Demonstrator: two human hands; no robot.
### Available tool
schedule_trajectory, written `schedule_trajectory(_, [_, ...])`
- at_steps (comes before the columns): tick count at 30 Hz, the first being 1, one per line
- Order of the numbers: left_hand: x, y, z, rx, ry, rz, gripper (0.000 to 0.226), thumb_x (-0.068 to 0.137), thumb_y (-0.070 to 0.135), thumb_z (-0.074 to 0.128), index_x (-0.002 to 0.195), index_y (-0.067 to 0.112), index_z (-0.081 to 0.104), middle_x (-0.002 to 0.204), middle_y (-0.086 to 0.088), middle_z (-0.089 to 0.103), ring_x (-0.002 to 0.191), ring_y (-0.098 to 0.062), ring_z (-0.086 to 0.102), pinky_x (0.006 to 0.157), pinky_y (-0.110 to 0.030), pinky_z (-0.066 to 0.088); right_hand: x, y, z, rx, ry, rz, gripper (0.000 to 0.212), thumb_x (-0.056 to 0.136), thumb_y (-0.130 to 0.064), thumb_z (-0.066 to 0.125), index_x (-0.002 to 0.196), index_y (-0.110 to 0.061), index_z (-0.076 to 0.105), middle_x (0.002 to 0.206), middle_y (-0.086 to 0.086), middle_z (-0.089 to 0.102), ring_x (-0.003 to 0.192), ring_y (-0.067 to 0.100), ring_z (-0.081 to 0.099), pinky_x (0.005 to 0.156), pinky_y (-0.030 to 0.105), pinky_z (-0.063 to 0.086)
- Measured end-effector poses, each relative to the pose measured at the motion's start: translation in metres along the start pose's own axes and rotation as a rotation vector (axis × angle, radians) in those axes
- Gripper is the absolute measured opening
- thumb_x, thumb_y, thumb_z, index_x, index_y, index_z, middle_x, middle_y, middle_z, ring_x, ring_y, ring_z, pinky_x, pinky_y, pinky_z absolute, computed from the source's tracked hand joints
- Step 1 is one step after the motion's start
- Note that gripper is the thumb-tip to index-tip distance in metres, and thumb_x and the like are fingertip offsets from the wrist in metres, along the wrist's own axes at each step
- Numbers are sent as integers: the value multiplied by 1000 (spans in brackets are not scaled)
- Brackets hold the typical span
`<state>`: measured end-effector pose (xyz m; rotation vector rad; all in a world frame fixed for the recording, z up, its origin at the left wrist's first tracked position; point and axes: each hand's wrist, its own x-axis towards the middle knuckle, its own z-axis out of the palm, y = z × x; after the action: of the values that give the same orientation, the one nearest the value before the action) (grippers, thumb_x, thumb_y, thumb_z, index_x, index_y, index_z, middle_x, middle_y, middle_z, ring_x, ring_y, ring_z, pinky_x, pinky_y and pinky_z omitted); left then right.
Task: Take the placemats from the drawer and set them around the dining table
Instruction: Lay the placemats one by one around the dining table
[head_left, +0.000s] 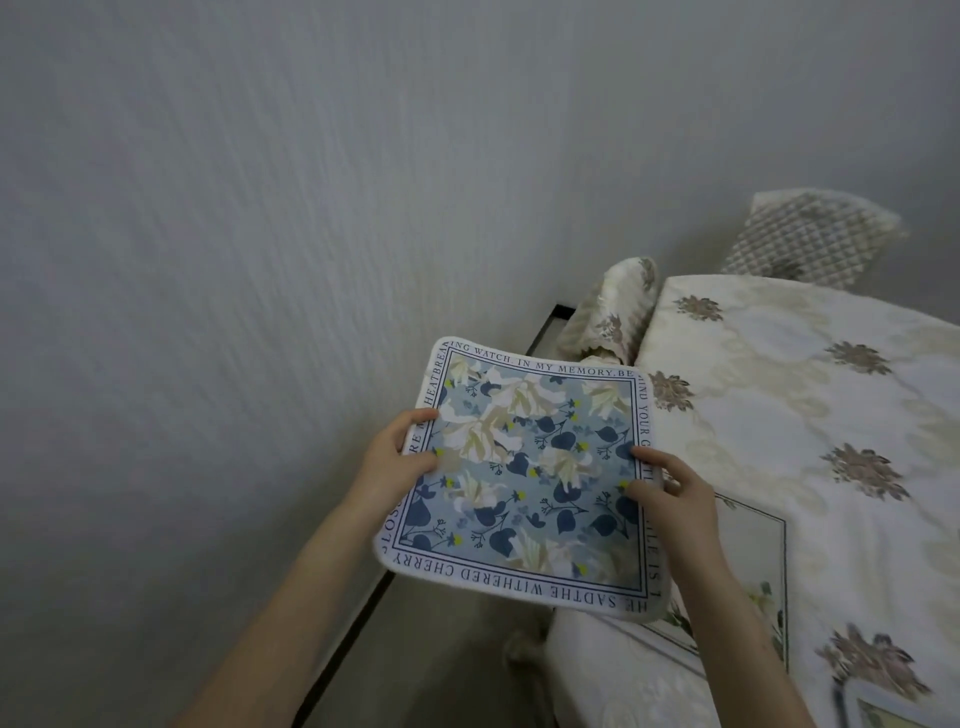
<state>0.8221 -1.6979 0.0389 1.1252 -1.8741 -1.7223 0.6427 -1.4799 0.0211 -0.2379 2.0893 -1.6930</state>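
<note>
a pale textured wall (260, 234) fills the space left of and beyond the grip, meeting the floor at a dark baseboard strip (358, 623). to the right of the hands lies a dining table (779, 415) under a cream cloth with brown flower motifs; chair backs in patterned fabric (613, 312) stand just past the grip. the placemat (530, 467), blue with white flowers, is held in the air beside the table edge, the left hand (395, 457) pinching its left edge and the right hand (670, 488) pinching its right edge. its border reads "watch. in my memory" and "withered cherry".
</note>
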Motion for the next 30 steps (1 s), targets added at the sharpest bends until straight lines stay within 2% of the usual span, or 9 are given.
schedule_trajectory(2, [30, 4, -4, 0, -52, -1, 47, 85, -5, 59, 119, 27, 56, 104, 2, 63, 62, -16, 70, 48, -25, 53, 11, -5, 12, 0, 53, 11, 35, 83, 4, 61, 104, -23, 69, 96, 2, 67, 73, 22, 65, 73, 48, 58])
schedule_trajectory(6, [92, 11, -14, 27, -155, 31, 48, 83, -5, 60, 118, 27, 58, 107, 1, 65, 66, -18, 70, 49, -24, 53, 29, -8, 39, 21, 164, 16, 33, 84, 2, 62, 104, -24, 68, 99, 7, 66, 79, 23, 67, 62, 35, 58])
schedule_trajectory(10, [155, 20, -27, 69, -306, 54, 48, 83, -5, 60, 120, 25, 57, 99, 8, 63, 64, -16, 70, 48, -23, 53, 41, -9, 76, 44, 307, 41, 34, 83, 2, 63, 101, -26, 69, 98, 10, 68, 80, 31, 69, 67, 44, 60])
schedule_trajectory(14, [208, 31, -35, 132, -441, 81, 48, 82, -3, 61, 120, 26, 57, 104, 1, 63, 65, -17, 70, 48, -21, 51, 44, -16, 113, 57, 442, 58, 33, 84, 1, 62, 105, -24, 69, 86, 5, 68, 78, 35, 69, 70, 55, 57])
schedule_trajectory(16, [230, 39, -34, 166, -497, 91, 48, 82, -1, 61, 120, 28, 57, 108, -3, 63, 68, -17, 69, 48, -20, 50, 45, -20, 125, 71, 502, 66, 33, 85, 1, 63, 107, -23, 68, 86, 2, 68, 79, 33, 69, 70, 57, 57])
schedule_trajectory(21, [273, 55, -14, 164, -628, 116, 46, 82, -2, 60, 116, 29, 58, 107, 0, 63, 75, -19, 68, 54, -23, 52, 55, -31, 135, 97, 646, 97, 34, 84, 1, 64, 107, -23, 69, 86, 13, 70, 80, 41, 68, 69, 58, 56])
schedule_trajectory(25, [310, 63, 6, 122, -664, 92, 47, 80, -4, 59, 113, 29, 60, 104, 0, 65, 76, -19, 67, 60, -28, 56, 84, -43, 135, 87, 687, 110, 35, 84, 1, 64, 108, -23, 69, 85, 7, 71, 72, 29, 71, 67, 50, 59])
schedule_trajectory(28, [342, 70, 17, 88, -649, 71, 47, 81, -6, 58, 114, 27, 59, 103, 2, 65, 72, -13, 66, 55, -21, 53, 123, -55, 135, 69, 662, 112, 34, 84, 1, 64, 106, -25, 69, 86, 6, 72, 70, 26, 71, 64, 45, 60])
schedule_trajectory(30, [367, 78, 23, 77, -621, 75, 47, 80, -7, 58, 114, 26, 59, 106, -2, 66, 68, -10, 65, 52, -18, 51, 157, -64, 134, 61, 635, 98, 32, 84, 1, 64, 104, -24, 70, 86, 8, 71, 68, 25, 71, 60, 41, 60])
